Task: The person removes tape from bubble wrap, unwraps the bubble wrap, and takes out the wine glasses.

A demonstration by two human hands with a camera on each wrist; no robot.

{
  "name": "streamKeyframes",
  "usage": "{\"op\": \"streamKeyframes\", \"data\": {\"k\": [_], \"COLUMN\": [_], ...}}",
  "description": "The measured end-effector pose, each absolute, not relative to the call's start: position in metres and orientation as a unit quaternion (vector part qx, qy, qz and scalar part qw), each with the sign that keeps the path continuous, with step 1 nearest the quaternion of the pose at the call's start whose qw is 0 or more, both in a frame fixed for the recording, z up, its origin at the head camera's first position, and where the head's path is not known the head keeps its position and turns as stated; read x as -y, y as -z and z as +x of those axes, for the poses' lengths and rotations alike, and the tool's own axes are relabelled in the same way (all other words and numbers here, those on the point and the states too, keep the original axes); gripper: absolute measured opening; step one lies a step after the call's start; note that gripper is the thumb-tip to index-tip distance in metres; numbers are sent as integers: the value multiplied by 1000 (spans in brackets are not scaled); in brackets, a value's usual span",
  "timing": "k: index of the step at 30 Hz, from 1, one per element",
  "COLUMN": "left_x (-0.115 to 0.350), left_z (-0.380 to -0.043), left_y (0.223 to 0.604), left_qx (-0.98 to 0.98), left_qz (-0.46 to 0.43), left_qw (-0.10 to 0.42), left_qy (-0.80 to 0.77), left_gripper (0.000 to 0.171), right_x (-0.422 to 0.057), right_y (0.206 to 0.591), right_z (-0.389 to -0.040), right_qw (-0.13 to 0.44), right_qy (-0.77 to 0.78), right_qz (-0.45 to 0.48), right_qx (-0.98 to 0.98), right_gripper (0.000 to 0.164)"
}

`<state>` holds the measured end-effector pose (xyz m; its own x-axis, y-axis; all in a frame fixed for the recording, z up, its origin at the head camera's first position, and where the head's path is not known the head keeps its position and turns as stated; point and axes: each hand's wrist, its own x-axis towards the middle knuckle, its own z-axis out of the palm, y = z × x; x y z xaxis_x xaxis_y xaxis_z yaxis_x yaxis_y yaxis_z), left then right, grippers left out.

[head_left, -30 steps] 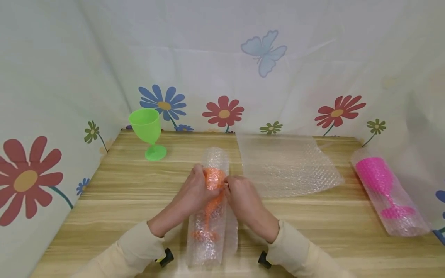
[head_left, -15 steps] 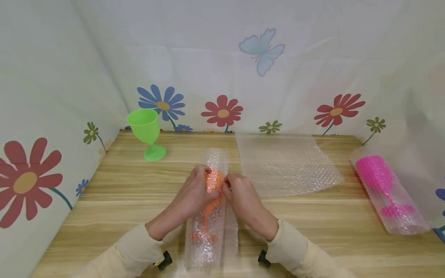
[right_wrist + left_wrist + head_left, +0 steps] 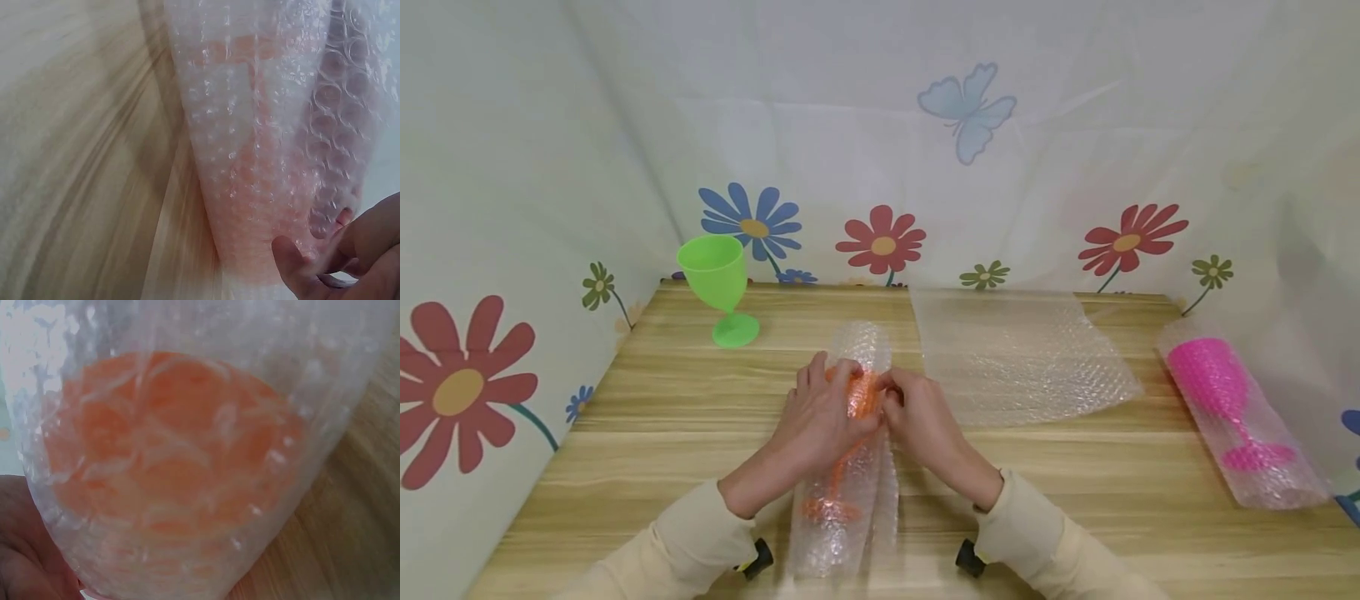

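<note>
An orange goblet (image 3: 832, 507) lies on its side in a roll of bubble wrap (image 3: 859, 337) at the middle front of the table. Its bowl points away from me and its foot shows near the front. Across the bowl, my left hand (image 3: 816, 421) grips the roll from the left, fingers curved over the top. My right hand (image 3: 919, 417) pinches the loose edge of the wrap beside the bowl. In the right wrist view the thumb and fingers (image 3: 290, 256) close on that flap. The left wrist view looks at the orange foot (image 3: 175, 444) through the bubbles.
A green goblet (image 3: 713, 271) stands upright at the back left. A flat bubble wrap sheet (image 3: 1022, 358) lies at the back right. On the far right lies a pink goblet (image 3: 1213, 379) rolled in bubble wrap. Flowered cloth (image 3: 820, 125) walls the table's back and sides.
The near end of the roll has swung slightly left, and the loose flap looks narrower. My left fingers have shifted and spread over the bowl. The right hand keeps its pinch.
</note>
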<state>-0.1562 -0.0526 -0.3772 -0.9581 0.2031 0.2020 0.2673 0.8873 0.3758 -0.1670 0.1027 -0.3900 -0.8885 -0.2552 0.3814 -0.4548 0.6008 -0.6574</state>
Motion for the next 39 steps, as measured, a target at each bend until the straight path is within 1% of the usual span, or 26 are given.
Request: {"op": "streamKeyframes", "data": {"k": [3,7,11,15,18,19,23,28,32,36,39], "left_x": [53,55,59,63,66,67,67,65,66,68,72], "left_z": [-158,-160,-159,-157,-155,-154,-149,-146,-144,-146,-149], "left_y": [378,380,380,379,378,378,380,382,383,380,377], "left_qx": [964,958,958,958,957,956,950,946,953,964,968], "left_qz": [-128,-124,-109,-102,-114,-125,-174,-198,-184,-165,-155], "left_qw": [95,108,105,102,112,118,145,168,158,126,112], "left_qy": [213,233,244,248,243,239,216,192,183,167,162], "left_gripper": [61,60,59,59,54,51,38,32,30,39,44], "right_x": [-104,-104,-105,-105,-106,-106,-107,-108,-111,-114,-116], "right_y": [390,390,387,384,384,384,382,380,379,379,379], "right_z": [-168,-167,-165,-163,-162,-162,-161,-159,-158,-159,-160], "right_qw": [118,114,107,85,77,77,92,92,86,81,84], "right_qy": [-408,-405,-399,-401,-397,-394,-372,-373,-378,-375,-372], "right_qz": [200,200,186,171,175,178,206,209,200,196,198], "right_qx": [883,885,891,896,898,898,900,899,900,902,903], "right_gripper": [23,24,24,13,5,5,15,20,20,23,25]}}
